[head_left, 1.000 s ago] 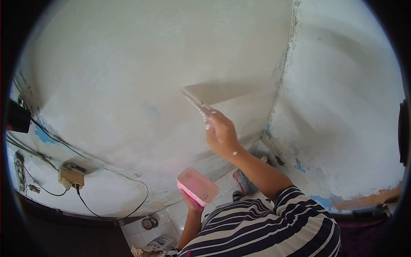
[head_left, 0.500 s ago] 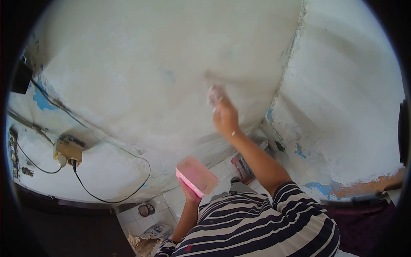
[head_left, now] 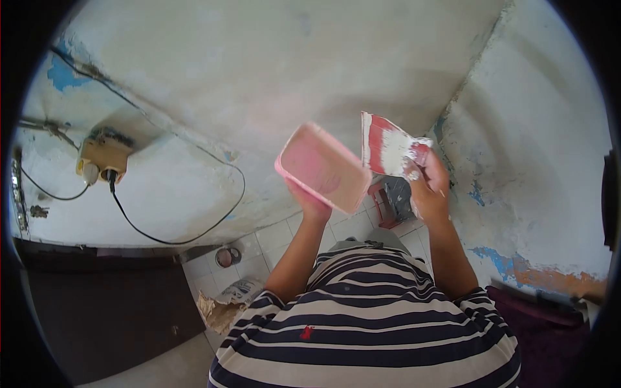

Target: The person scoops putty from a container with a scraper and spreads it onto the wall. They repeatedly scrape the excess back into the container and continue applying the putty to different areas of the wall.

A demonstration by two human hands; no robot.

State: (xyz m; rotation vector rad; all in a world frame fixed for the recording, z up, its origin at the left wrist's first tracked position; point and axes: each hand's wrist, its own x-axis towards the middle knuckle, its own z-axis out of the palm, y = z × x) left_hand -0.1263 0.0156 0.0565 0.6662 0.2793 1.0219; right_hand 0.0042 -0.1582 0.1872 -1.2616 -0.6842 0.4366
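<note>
My left hand (head_left: pixel 315 205) grips a pink rectangular plastic tub (head_left: pixel 299 176) from below. The tub is tilted so its inside faces me, with pale residue over the bottom. In my right hand (head_left: pixel 432 192) is a red putty knife (head_left: pixel 376 143), its wide blade pointing left beside the tub's right edge. White putty is smeared across the middle of the blade, and some sticks to my fingers. Behind both hands rises the wall (head_left: pixel 239 77), coated in patchy off-white.
At left, a socket box (head_left: pixel 103 155) with a plug and a black cable (head_left: pixel 194 236) hangs on the wall. A dark panel (head_left: pixel 110 317) fills the lower left. On the tiled floor lie a torn bag (head_left: pixel 223 301) and a small round container (head_left: pixel 226 257). A red object (head_left: pixel 383 204) stands below the knife.
My right hand has come away from the wall, down and to the right, bringing the putty knife beside the tub. My left hand has raised the tub. The view has tilted downward.
</note>
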